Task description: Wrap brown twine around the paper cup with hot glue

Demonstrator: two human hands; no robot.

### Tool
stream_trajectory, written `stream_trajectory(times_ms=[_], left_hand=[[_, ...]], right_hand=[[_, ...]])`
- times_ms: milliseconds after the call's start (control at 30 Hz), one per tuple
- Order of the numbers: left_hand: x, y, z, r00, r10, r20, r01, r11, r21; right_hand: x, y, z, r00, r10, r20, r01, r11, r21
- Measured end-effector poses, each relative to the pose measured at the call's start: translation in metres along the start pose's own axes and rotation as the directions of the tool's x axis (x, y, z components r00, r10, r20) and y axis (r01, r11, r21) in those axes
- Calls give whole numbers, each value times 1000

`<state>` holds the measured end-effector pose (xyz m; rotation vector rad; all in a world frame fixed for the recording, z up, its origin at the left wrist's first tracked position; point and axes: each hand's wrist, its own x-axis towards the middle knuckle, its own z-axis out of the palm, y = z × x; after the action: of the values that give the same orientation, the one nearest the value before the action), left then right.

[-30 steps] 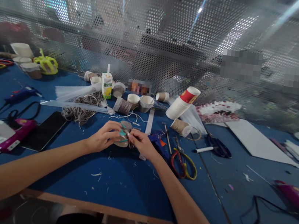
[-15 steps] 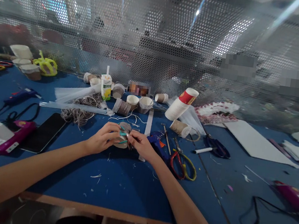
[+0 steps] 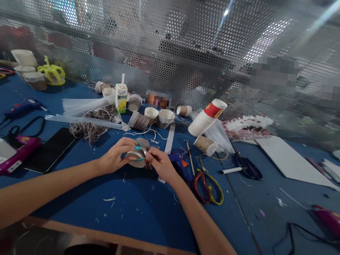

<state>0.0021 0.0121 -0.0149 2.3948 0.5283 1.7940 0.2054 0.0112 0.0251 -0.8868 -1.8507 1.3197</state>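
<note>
I see the bare left forearm [image 3: 54, 187] and right forearm [image 3: 201, 220] reach forward and inward. The left hand [image 3: 120, 154] has curved fingers; the right hand [image 3: 160, 162] is just beside, its fingers bent.

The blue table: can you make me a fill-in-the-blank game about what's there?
1. The left hand and the ____ hand both touch a small piece.
2. The nearest scissors have one red handle loop and one ____ loop.
3. A white ____ sticks up from the drink carton.

Missing words: right; yellow; straw.
</note>
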Motion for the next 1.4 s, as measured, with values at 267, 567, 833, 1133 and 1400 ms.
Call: stream_trajectory(times_ms=[267, 567, 833, 1133, 1400], left_hand=[[-2, -1, -1, 1000, -4, 1, 4, 1000, 30], [0, 1, 0, 1000, 8, -2, -8, 998, 61], [0, 0, 0, 1000, -18, -17, 20, 996, 85], [-1, -1, 0, 1000, -20, -9, 21, 997, 69], [-4, -2, 1, 997, 9, -72, -6, 999, 39]], right_hand=[[0, 1, -1, 1000, -22, -1, 22, 1000, -21], [1, 2, -1, 1000, 2, 11, -2, 1000, 12], [0, 2, 1, 1000, -6, -23, 7, 1000, 13], [0, 1, 2, 999, -14, -34, 14, 1000, -11], [-1, -1, 1, 999, -12, -30, 11, 999, -41]])
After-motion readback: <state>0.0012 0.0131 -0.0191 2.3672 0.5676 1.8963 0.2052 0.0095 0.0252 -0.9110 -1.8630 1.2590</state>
